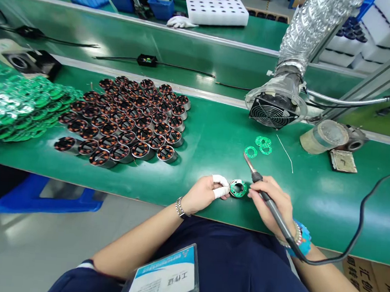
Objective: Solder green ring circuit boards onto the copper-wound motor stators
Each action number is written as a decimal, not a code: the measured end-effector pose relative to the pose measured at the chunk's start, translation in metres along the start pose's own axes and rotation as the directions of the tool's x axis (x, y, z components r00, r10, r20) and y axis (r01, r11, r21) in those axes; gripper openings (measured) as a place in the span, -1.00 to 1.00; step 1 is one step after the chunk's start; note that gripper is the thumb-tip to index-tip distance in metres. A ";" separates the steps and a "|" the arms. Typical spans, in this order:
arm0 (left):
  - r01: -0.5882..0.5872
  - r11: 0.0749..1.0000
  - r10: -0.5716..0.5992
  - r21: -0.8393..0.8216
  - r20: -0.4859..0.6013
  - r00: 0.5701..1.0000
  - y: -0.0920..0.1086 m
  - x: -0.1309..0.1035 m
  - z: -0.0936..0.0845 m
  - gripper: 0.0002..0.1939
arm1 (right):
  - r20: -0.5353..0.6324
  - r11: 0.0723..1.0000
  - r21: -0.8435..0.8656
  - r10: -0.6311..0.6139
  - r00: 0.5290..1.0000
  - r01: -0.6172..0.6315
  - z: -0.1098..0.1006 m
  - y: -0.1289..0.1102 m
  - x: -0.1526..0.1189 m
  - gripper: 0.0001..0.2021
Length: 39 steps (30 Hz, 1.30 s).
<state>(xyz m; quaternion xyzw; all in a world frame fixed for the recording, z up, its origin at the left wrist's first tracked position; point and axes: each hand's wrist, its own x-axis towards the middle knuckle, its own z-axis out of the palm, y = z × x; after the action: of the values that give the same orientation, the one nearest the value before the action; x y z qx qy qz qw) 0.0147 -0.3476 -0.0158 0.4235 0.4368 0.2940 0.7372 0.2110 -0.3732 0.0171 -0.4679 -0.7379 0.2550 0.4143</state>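
Lower centre, left hand [202, 194]: taped fingertips pinch the edge of a round part [243, 191] with a green ring on top, near the table's front edge.
Just right of it, right hand [274, 202]: wrapped around a soldering iron [278, 218], tip pointing up-left towards loose green rings [262, 141].
Blue bins [86, 1]: upper left; the leftmost has something pale inside, the others' contents are unclear.
White foam block [218, 20]: top centre, rows of dark round spots; cannot tell whether holes or parts.
Foam trays [335, 58]: upper right, stacked, dark round parts in some.
Cream tub [308, 142]: right, contents unclear.
Coil cans [127, 123]: left of centre, copper windings inside.
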 end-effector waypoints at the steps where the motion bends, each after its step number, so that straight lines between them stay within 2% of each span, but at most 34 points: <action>1: 0.003 1.000 -0.003 0.003 0.000 1.000 0.000 0.000 0.000 -0.74 | 0.023 1.000 0.025 -0.004 1.000 0.003 -0.006 -0.001 -0.002 -0.84; 5: -0.014 0.999 0.014 0.031 0.014 1.000 0.001 0.000 -0.001 -0.80 | 0.087 0.994 0.094 -0.060 0.994 0.052 -0.026 -0.005 -0.009 -0.67; 8: -0.030 0.997 0.028 0.073 0.023 0.999 0.002 -0.001 -0.001 -0.85 | 0.092 0.992 0.129 -0.024 0.995 0.012 -0.032 -0.007 -0.010 -0.76; 11: -0.024 0.994 0.023 0.104 0.007 1.000 0.002 -0.001 -0.001 -0.86 | 0.121 0.988 0.147 0.023 0.992 -0.040 -0.032 -0.008 -0.011 -0.82; 20: -0.021 0.992 0.021 0.123 -0.006 1.000 0.001 -0.001 -0.001 -0.88 | 0.146 0.986 0.142 0.064 0.987 -0.085 -0.027 -0.005 -0.010 -0.85; 28: -0.022 0.992 0.024 0.128 -0.013 1.000 0.001 -0.001 0.000 -0.88 | 0.148 0.985 0.168 0.018 0.989 -0.043 -0.029 -0.005 -0.011 -0.81; 33: -0.029 0.991 0.031 0.129 -0.011 0.999 0.000 -0.002 0.000 -0.87 | 0.148 0.987 0.163 -0.008 0.989 -0.016 -0.027 0.005 -0.009 -0.73; 35: -0.029 0.992 0.031 0.125 -0.014 0.999 0.000 -0.001 0.000 -0.86 | 0.219 0.992 0.110 -0.079 0.972 0.056 -0.022 0.012 -0.002 -0.72; 39: -0.043 0.989 0.045 0.139 -0.010 0.999 -0.001 0.000 0.000 -0.85 | 0.455 0.986 0.046 -0.161 0.876 0.158 -0.010 0.024 0.015 -0.66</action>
<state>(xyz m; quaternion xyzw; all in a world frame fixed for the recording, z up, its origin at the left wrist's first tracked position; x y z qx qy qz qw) 0.0145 -0.3485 -0.0169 0.4815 0.4515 0.2818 0.6963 0.2277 -0.3493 0.0098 -0.3307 -0.8497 0.3255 0.2501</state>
